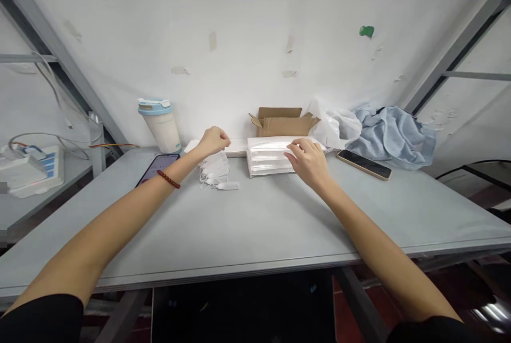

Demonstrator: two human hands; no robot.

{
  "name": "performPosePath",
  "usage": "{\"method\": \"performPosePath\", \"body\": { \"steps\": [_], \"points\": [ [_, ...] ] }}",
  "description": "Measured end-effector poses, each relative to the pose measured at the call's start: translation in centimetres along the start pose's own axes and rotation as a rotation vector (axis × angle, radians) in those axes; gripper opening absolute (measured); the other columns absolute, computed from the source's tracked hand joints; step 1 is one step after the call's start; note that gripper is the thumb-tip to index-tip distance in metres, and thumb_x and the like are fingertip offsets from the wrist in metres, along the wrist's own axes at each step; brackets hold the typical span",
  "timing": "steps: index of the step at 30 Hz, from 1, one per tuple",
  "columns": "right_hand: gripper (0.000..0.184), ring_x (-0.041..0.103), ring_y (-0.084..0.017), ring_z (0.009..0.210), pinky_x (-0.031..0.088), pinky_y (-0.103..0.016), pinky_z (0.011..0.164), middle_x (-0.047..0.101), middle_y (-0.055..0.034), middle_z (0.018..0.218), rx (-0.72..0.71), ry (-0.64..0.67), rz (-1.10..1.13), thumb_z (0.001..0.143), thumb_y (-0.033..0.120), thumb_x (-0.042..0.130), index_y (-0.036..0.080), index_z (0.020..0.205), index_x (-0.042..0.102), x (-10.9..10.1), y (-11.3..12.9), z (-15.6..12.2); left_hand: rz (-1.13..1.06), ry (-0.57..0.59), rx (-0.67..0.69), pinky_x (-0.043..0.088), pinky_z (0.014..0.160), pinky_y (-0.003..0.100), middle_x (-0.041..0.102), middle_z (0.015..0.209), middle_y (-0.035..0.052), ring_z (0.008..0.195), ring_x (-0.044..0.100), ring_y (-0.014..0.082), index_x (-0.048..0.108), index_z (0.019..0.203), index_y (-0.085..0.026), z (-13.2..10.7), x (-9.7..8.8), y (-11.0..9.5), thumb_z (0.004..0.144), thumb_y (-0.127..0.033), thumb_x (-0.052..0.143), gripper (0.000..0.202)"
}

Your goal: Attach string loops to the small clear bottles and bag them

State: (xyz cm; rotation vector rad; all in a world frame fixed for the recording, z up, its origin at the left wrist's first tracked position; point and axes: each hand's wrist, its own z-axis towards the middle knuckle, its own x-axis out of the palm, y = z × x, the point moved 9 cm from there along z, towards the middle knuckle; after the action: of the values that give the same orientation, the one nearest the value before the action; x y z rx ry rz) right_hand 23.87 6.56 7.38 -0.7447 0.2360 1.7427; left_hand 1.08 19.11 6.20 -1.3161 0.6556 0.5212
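My left hand (214, 141) is closed, fingers curled together, above a pile of small white tags with string loops (214, 168); whatever its fingertips might hold is too small or hidden to make out. A red bead bracelet (168, 179) circles that wrist. One white tag (228, 186) lies at the pile's near edge. My right hand (309, 159) is over the right end of a stack of flat white packets (267, 156), its thumb and forefinger apart with nothing visible between them. I cannot tell whether it touches the stack.
Behind the stack stands an open cardboard box (284, 125), beside a white plastic bag (337, 125) and blue cloth (393, 138). One phone (364, 165) lies at right, another phone (159, 164) under my left forearm. A lidded cup (161, 127) stands by the wall.
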Motion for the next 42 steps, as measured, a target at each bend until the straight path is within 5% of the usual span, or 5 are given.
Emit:
{"method": "performPosePath", "body": {
  "steps": [4, 11, 20, 36, 42],
  "points": [
    [0.010, 0.053, -0.020, 0.077, 0.032, -0.030, 0.066, 0.065, -0.0088, 0.091, -0.061, -0.047, 0.025, 0.090, 0.021, 0.053, 0.016, 0.086, 0.062, -0.9, 2.0, 0.0, 0.261, 0.040, 0.096, 0.043, 0.063, 0.026, 0.067, 0.063, 0.0042, 0.070, 0.061, 0.0197, 0.066, 0.056, -0.016, 1.4, -0.8, 1.0, 0.056, -0.014, 0.072, 0.006],
    [0.011, 0.054, -0.019, 0.080, 0.033, -0.031, 0.068, 0.064, -0.0083, 0.090, -0.094, -0.017, 0.142, 0.091, 0.022, 0.051, 0.017, 0.088, 0.061, -0.9, 4.0, -0.3, 0.541, 0.136, 0.175, 0.042, 0.058, 0.022, 0.071, 0.073, 0.0052, 0.072, 0.062, 0.0186, 0.072, 0.070, -0.016, 3.2, 2.0, 1.0, 0.058, -0.022, 0.072, 0.013],
    [0.015, 0.053, -0.018, 0.079, 0.034, -0.031, 0.069, 0.063, -0.0076, 0.089, -0.076, -0.008, 0.178, 0.092, 0.025, 0.050, 0.018, 0.087, 0.061, -0.9, 3.9, -0.4, 0.839, 0.154, 0.261, 0.044, 0.071, 0.031, 0.068, 0.095, 0.0200, 0.092, 0.061, 0.0289, 0.072, 0.089, -0.010, 2.0, 4.0, -1.0, 0.068, -0.010, 0.059, 0.024],
    [0.015, 0.056, -0.018, 0.079, 0.035, -0.031, 0.069, 0.064, -0.0079, 0.088, -0.084, 0.006, 0.196, 0.092, 0.025, 0.050, 0.018, 0.086, 0.061, -0.9, 4.2, -0.4, 0.961, 0.233, 0.351, 0.044, 0.066, 0.028, 0.069, 0.093, 0.0148, 0.085, 0.062, 0.0252, 0.071, 0.092, -0.014, 1.4, 5.8, -2.1, 0.074, -0.022, 0.055, 0.025],
    [0.016, 0.056, -0.017, 0.077, 0.034, -0.030, 0.068, 0.065, -0.0077, 0.087, -0.086, -0.003, 0.192, 0.092, 0.025, 0.049, 0.017, 0.084, 0.061, -1.0, 4.3, -0.4, 1.017, 0.184, 0.374, 0.042, 0.070, 0.029, 0.067, 0.098, 0.0189, 0.094, 0.059, 0.0271, 0.069, 0.099, -0.010, 1.5, 6.1, -2.1, 0.077, -0.011, 0.051, 0.028]
  ]
}}
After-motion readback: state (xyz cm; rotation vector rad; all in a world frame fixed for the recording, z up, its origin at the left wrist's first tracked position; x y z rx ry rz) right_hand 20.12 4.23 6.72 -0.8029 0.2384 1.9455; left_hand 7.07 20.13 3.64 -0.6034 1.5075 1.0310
